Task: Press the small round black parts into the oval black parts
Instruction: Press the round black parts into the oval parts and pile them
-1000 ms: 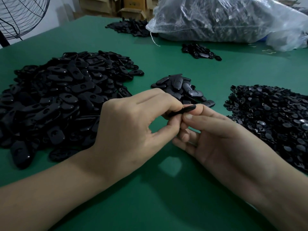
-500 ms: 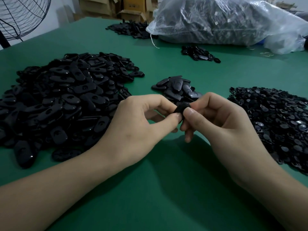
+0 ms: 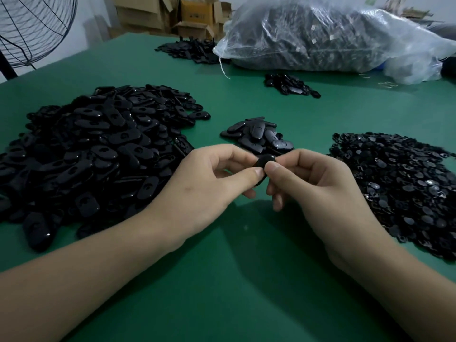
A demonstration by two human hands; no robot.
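Two hands meet above green felt-covered table (image 3: 222, 280). I see left hand (image 3: 209, 186) and right hand (image 3: 318, 188) both pinching one black plastic oval part (image 3: 264, 162), thumbs pressed on its near face, fingers curled behind. Can't tell whether round insert sits inside. Left of left hand: large heap of black oval plastic parts (image 3: 93, 149). Right of right hand: heap of small round black parts (image 3: 404, 188). Just beyond fingertips: small pile of oval pieces (image 3: 256, 135).
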